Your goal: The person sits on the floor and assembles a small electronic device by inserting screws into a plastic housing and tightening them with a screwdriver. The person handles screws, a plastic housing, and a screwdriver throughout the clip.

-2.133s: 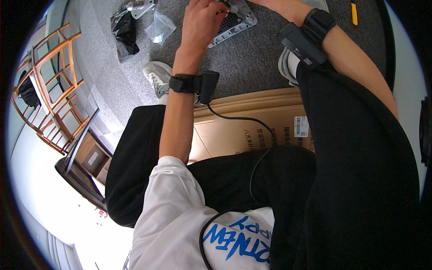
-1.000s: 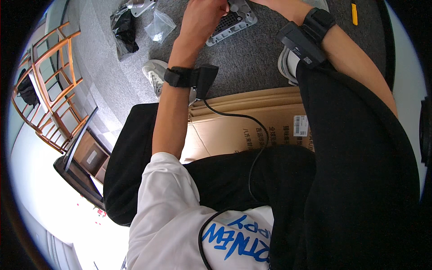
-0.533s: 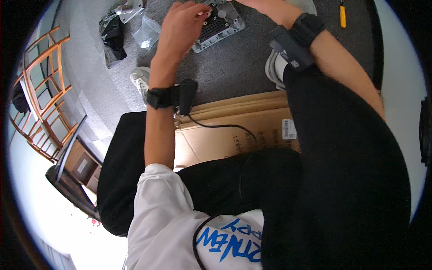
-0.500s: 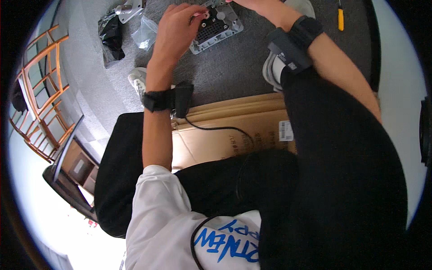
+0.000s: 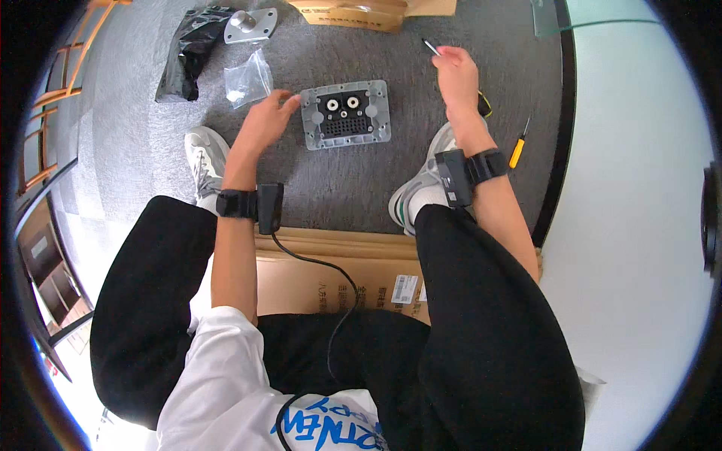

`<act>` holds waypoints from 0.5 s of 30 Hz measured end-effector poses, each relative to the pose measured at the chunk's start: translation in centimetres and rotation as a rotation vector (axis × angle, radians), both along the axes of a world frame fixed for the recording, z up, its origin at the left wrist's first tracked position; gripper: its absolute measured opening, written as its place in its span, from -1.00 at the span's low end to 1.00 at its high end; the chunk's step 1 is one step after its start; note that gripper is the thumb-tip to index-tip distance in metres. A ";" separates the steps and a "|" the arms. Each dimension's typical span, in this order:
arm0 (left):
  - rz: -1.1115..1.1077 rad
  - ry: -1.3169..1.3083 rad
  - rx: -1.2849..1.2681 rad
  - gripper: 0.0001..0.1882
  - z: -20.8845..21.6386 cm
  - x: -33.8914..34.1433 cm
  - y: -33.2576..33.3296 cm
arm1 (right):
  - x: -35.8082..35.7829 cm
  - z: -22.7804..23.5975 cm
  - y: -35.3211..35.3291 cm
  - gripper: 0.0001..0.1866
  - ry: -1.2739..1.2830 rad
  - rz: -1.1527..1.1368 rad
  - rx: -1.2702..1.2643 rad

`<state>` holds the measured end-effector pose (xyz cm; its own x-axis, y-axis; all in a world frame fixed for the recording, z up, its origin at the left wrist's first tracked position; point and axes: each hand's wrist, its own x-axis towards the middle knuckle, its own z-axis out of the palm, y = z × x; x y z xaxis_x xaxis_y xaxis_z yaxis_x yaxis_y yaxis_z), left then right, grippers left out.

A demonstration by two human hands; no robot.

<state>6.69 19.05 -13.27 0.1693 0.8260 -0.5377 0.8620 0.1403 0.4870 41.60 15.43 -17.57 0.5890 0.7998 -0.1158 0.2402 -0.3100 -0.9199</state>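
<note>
A grey metal housing (image 5: 309, 134) lies on the floor, with a black perforated insert (image 5: 346, 126) and two white round pieces in its middle. At its left edge is my left hand (image 5: 259, 124), fingers apart and holding nothing; a fingertip reaches the rim, though I cannot tell if it touches. Off to the right of the housing, my right hand (image 5: 457, 81) is closed around a slim screwdriver (image 5: 431, 47). Its thin shaft and dark tip point up and left. The hand covers most of its handle; a yellow and black end shows behind the wrist.
Left of the housing lie a clear plastic bag (image 5: 248, 79), a black plastic bag (image 5: 188, 56) and a metal plate with a round post (image 5: 252, 25). A yellow-handled screwdriver (image 5: 518, 150) rests at right. Cardboard boxes (image 5: 353, 16) stand beyond; flat cardboard (image 5: 338, 274) lies nearer.
My hands have parted from over the housing: the right has drawn away to the right, the left is at the left rim. My view has shifted, bringing the whole housing and the far box into sight.
</note>
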 end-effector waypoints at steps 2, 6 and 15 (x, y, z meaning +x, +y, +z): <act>0.081 -0.094 -0.198 -0.43 0.0 0.1 0.0 | 1.6 -0.7 0.3 -0.63 -0.078 -0.023 -0.062; 0.182 -0.235 -0.331 -0.35 0.2 1.1 -0.6 | 6.1 -1.1 -0.1 -0.43 -0.309 0.037 -0.282; 0.167 -0.278 -0.250 -0.35 0.0 1.9 -1.4 | 11.6 -0.7 -3.1 -0.35 -0.662 0.560 -0.889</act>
